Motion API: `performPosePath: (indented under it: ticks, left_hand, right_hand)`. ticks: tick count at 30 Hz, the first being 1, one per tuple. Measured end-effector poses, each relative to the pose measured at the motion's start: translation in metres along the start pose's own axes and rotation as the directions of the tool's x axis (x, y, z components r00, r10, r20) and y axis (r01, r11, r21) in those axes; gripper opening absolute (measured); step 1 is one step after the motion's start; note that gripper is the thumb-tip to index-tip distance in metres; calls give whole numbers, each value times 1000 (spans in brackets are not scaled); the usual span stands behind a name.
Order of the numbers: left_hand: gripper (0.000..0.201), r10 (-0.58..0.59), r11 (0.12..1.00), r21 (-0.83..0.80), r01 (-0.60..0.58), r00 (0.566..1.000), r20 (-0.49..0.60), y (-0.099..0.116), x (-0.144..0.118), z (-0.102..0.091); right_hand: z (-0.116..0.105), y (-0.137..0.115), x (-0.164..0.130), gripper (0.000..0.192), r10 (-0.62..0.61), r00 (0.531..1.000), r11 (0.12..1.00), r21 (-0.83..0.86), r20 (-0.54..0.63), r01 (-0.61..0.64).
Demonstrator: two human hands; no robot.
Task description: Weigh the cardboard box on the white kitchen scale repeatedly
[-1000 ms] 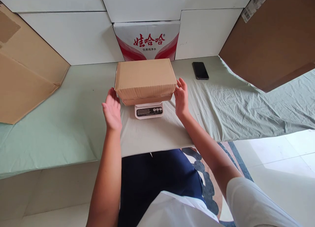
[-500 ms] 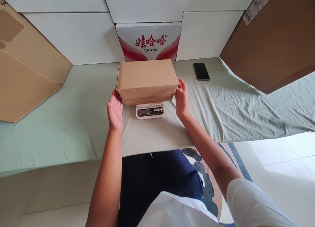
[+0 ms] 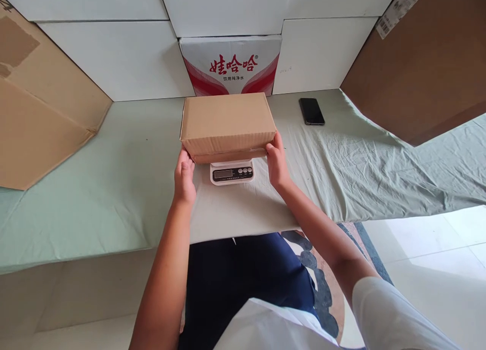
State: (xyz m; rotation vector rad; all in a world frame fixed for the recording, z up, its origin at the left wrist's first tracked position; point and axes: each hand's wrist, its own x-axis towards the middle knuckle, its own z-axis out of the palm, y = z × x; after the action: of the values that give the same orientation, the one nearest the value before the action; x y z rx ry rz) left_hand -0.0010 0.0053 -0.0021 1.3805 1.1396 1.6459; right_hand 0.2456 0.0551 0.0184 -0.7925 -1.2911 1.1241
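A closed brown cardboard box (image 3: 229,118) sits on a small white digital scale (image 3: 232,173), overhanging it on both sides. Only the scale's front, with its display and buttons, shows; the box hides the rest. My left hand (image 3: 185,177) is at the box's lower left front corner, its fingers partly hidden behind and under the edge. Gripping the right front corner, my right hand (image 3: 277,161) has its thumb on the front face and its fingers along the side.
A black phone (image 3: 312,111) lies on the green cloth (image 3: 129,188) to the right. Behind stands a white and red printed carton (image 3: 230,66) among white panels (image 3: 106,61). Large cardboard sheets (image 3: 45,102) flank the left side, with another brown cardboard panel (image 3: 425,71) at right.
Both hands have closed in on the box: the left moved right against its lower corner, and the right thumb came onto the front face. The box stays on the scale.
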Motion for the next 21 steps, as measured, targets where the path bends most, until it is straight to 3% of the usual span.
performPosePath:
  ticks: [5, 9, 12, 15, 18, 21]
  left_hand:
    - [80, 32, 999, -3, -32, 999, 9, 0, 2, 2]
    - [76, 57, 998, -40, -57, 998, -10, 5, 18, 6]
    - [73, 83, 993, -78, -83, 997, -3, 9, 49, 7]
    - [70, 71, 993, -95, -69, 997, 15, 4, 97, 4]
    - [66, -31, 993, -111, 27, 999, -39, -15, 141, 2]
    - [68, -163, 980, -138, 143, 975, -148, -42, 162, 6]
  right_hand:
    - [5, -5, 3, 58, -1, 1000, 1000, -29, 12, 2]
    - [5, -11, 23, 57, -49, 999, 994, -97, 2, 49]
    - [3, -9, 58, 57, -130, 991, 976, -175, 15, 131]
    - [6, 11, 109, 61, -187, 982, 962, -200, 24, 188]
    - [16, 41, 153, 68, -168, 986, 969, -188, -12, 163]
    - [27, 66, 173, 73, -88, 990, 991, -110, -106, 76]
